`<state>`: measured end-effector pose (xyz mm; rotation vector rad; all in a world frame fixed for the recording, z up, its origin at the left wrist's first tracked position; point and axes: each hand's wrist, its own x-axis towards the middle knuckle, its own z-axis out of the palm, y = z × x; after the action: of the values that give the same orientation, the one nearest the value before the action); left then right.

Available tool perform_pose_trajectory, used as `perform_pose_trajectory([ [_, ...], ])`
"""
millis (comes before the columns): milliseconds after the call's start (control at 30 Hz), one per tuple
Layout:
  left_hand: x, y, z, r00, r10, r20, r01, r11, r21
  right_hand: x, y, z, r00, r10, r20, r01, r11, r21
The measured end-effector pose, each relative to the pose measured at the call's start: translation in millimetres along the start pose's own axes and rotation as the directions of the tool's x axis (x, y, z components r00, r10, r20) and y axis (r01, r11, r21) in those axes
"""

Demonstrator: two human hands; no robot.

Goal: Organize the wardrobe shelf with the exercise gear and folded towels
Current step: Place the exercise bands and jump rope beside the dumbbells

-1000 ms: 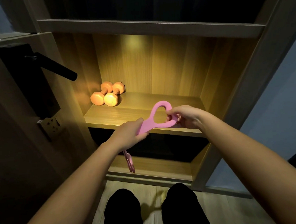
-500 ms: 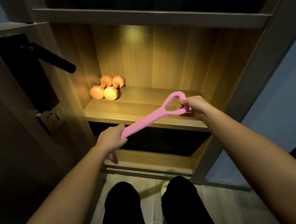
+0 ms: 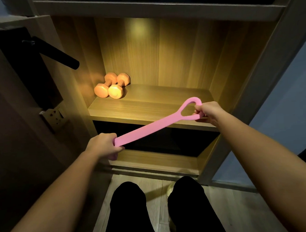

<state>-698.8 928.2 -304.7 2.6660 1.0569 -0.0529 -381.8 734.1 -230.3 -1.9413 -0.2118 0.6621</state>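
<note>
**Pink band pulled taut in front of the lit shelf**

The lit wooden wardrobe shelf (image 3: 148, 107) holds two orange hex-ended dumbbells (image 3: 111, 86), side by side and touching in its back left corner, well beyond the left hand (image 3: 104, 146). The rest of the shelf board is bare wood. The dark compartment under it shows nothing that can be made out.

The pink flat rubber resistance band (image 3: 149, 128) runs in a straight line between the two hands, in front of the shelf's front edge. The left hand is clenched around its lower end; the right hand (image 3: 208, 113) is closed on the loop handle at its upper end, just above the shelf's right front corner.

A second ago the hands were close together with the band slack and a loop hanging below the left hand. Now they are spread apart, the band stretched, the right hand farther right.
</note>
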Motion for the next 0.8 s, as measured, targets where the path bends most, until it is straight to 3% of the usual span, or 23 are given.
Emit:
perform_pose_trajectory([
  [233,-2,-4,-9,0.974,0.024,0.226,0.032,0.970,-0.240,5,13,-18,0.998,0.065,-0.020,-0.066,0.997,-0.037],
  [333,-2,-8,-11,0.977,-0.066,0.201,0.117,0.959,-0.256,6,22,-21,0.997,0.074,-0.024,-0.075,0.996,-0.047],
  [400,-2,-14,-7,0.978,-0.176,0.115,0.206,0.910,-0.359,8,28,-23,0.996,0.086,-0.018,-0.086,0.996,-0.034],
  [467,-2,-20,-3,0.956,-0.289,0.046,0.269,0.806,-0.527,10,34,-25,0.995,0.101,-0.024,-0.102,0.995,-0.021],
  [500,-3,-19,-1,0.942,-0.329,0.068,0.290,0.696,-0.657,10,36,-27,0.994,0.107,-0.032,-0.107,0.994,-0.013],
  [600,-10,-7,5,0.902,-0.352,0.251,0.325,0.167,-0.931,7,43,-28,0.992,0.115,-0.041,-0.115,0.993,-0.002],
  [633,-11,-4,7,0.893,-0.351,0.283,0.328,0.074,-0.942,7,44,-28,0.992,0.115,-0.043,-0.116,0.993,-0.003],
  [800,-13,-8,13,0.894,-0.321,0.313,0.352,0.071,-0.933,8,56,-32,0.990,0.134,-0.033,-0.134,0.991,-0.005],
])
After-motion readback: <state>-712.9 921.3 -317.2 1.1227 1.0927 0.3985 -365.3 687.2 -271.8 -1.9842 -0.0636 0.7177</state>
